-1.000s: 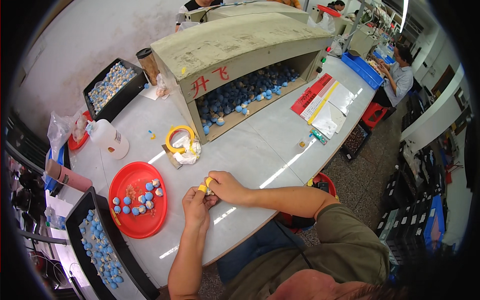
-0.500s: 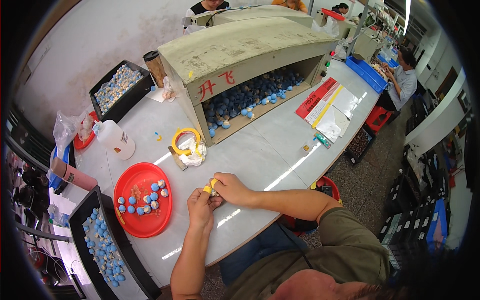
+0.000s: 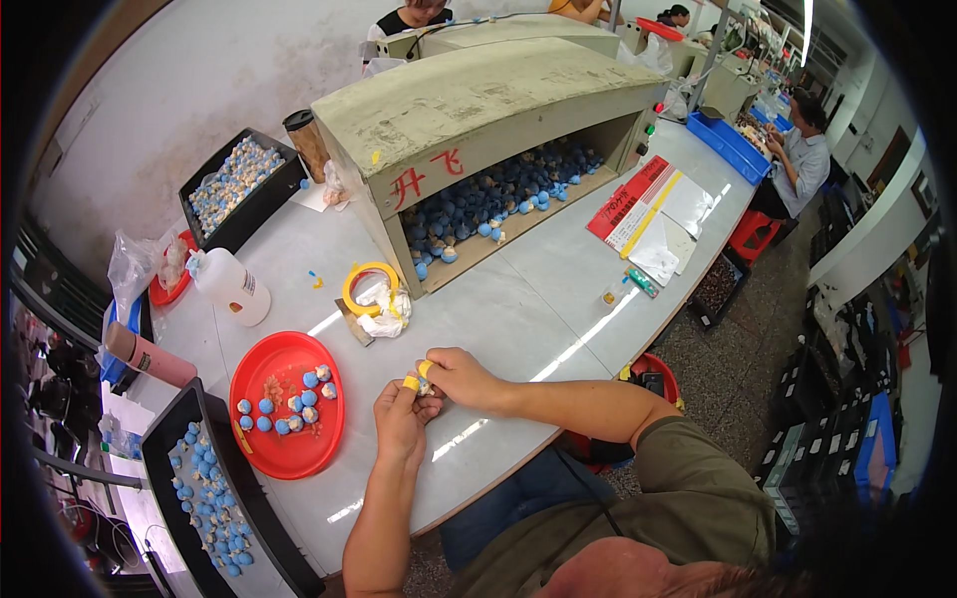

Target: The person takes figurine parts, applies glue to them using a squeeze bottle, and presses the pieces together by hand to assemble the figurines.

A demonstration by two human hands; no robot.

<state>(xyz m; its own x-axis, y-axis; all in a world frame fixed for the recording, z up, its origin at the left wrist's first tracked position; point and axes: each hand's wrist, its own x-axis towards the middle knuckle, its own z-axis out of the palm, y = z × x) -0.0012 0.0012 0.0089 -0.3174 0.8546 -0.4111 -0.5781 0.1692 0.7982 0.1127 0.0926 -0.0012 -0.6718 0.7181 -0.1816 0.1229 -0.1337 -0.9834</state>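
Note:
My left hand (image 3: 401, 417) and my right hand (image 3: 461, 381) meet above the near edge of the grey table. Both thumbs have yellow tape wrapped round them. Pinched between the fingertips of both hands is a small blue-and-cream piece (image 3: 426, 388), mostly covered by the fingers. To the left of my hands lies a round red tray (image 3: 289, 349), which bears several blue balls (image 3: 309, 398) with cream parts and some reddish crumbs.
Black bins of blue-and-cream pieces stand at left (image 3: 204, 399) and far left (image 3: 237, 244). A beige box-shaped machine (image 3: 478, 105) full of blue balls is ahead. Yellow tape roll (image 3: 349, 289), white bottle (image 3: 229, 284) and red-and-white card (image 3: 638, 199) share the table. A co-worker (image 3: 802, 164) sits far right.
The whole view has shifted slightly. Both hands keep the small piece pinched in nearly the same place, with only slight finger movement.

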